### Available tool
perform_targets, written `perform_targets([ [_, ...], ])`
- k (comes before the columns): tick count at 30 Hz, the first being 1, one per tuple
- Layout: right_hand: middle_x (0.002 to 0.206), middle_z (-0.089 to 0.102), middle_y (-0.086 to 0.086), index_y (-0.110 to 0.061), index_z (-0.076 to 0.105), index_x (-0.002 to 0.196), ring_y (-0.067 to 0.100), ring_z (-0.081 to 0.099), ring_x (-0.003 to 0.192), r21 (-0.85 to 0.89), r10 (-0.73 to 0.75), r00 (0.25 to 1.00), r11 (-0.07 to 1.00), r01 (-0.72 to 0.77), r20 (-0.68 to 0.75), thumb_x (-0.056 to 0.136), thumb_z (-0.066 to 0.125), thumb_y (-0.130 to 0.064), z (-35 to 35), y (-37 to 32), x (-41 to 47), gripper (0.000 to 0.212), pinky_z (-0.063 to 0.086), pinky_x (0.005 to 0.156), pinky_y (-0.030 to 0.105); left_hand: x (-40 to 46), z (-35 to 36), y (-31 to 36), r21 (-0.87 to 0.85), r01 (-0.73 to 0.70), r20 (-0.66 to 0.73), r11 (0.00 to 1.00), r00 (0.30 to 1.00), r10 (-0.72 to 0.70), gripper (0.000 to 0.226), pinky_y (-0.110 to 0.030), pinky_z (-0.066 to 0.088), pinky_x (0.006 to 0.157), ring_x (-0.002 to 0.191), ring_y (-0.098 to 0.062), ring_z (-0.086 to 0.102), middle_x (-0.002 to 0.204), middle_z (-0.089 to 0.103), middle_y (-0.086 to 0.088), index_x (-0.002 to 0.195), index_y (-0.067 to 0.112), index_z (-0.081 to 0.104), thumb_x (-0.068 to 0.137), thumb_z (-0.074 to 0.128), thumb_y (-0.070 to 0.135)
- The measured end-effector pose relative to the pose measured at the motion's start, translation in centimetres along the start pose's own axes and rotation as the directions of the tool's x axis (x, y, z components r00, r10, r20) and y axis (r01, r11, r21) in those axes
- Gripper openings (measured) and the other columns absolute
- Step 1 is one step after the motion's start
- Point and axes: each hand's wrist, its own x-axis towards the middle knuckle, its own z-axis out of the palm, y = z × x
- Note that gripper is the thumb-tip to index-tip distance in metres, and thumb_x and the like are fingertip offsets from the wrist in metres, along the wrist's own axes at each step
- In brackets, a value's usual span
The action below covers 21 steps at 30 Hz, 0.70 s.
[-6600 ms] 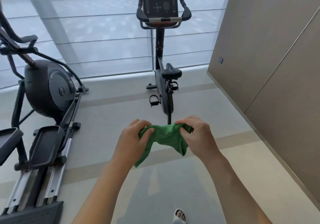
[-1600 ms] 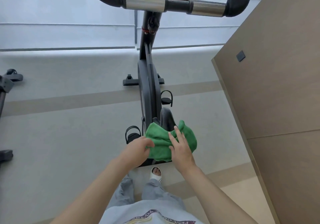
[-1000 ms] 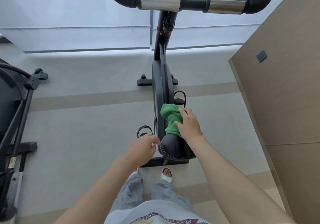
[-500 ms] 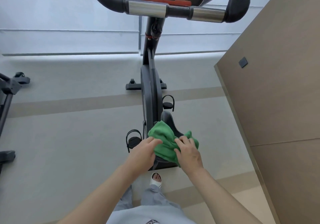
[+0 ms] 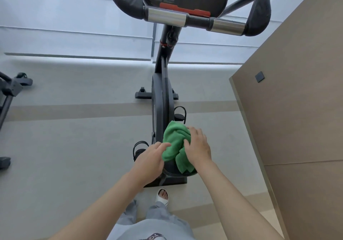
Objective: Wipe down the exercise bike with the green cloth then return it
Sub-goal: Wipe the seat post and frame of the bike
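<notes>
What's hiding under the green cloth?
The bike's black seat. Only its rear edge shows below the green cloth; the rest is covered by the cloth and both hands, the right hand pressing on top and the left hand touching the cloth's edge.

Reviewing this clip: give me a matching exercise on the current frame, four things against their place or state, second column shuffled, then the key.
Things:
1. green cloth
2. left hand
3. right hand
4. sandalled foot

Places or states:
A. on the floor behind the exercise bike
B. bunched on the bike's seat
C. lying on the cloth's right side
D. fingertips at the cloth's left edge

Pairs: 1-B, 2-D, 3-C, 4-A
</notes>
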Motion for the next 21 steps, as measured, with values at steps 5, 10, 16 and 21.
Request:
perform_targets([
  [5,0.149,0.036,0.004,-0.027,0.046,0.149,0.03,0.042,0.128,-0.225,-0.056,0.994,0.971,0.076,0.094,0.097,0.067,-0.032,1.9,-1.5,3.1,0.056,0.051,0.097,0.047,-0.2,-0.4,-0.8,0.041,-0.001,0.023,0.999,1.0,0.0,0.052,-0.037,0.055,0.088,0.118,-0.019,0.056,0.134,0.053,0.007,0.145,0.027,0.05,0.098,0.049,0.006],
  [10,0.152,0.044,-0.001,-0.025,0.068,0.131,0.029,0.044,0.132,-0.133,-0.206,0.968,0.965,0.225,0.144,0.098,0.064,-0.017,3.5,0.2,2.9,0.035,0.051,0.099,0.051,-0.7,0.8,-2.2,0.111,0.04,0.12,0.993,0.991,-0.053,0.057,-0.038,0.051,0.1,0.133,-0.021,0.05,0.148,0.047,0.008,0.152,0.03,0.044,0.097,0.053,0.014],
  [16,0.132,0.066,0.005,-0.021,0.077,0.118,0.032,0.063,0.115,-0.093,-0.174,0.985,0.981,0.172,-0.016,0.087,0.075,-0.009,4.5,3.0,-1.8,0.033,0.055,0.089,0.049,-2.7,3.9,-2.4,0.05,0.104,0.235,0.993,0.966,-0.113,0.077,-0.035,0.036,0.12,0.149,-0.021,0.036,0.167,0.031,0.003,0.166,0.023,0.016,0.099,0.053,0.024],
  [21,0.135,0.063,0.007,-0.016,0.076,0.123,0.033,0.06,0.118,-0.059,-0.152,0.987,0.987,0.149,-0.053,0.089,0.077,-0.011,5.5,6.0,-6.1,0.034,0.054,0.096,0.05,-3.8,4.1,-3.1,0.042,0.118,0.223,0.992,0.967,-0.125,0.076,-0.034,0.037,0.119,0.15,-0.019,0.036,0.17,0.026,0.007,0.167,0.024,0.016,0.1,0.052,0.027],
])
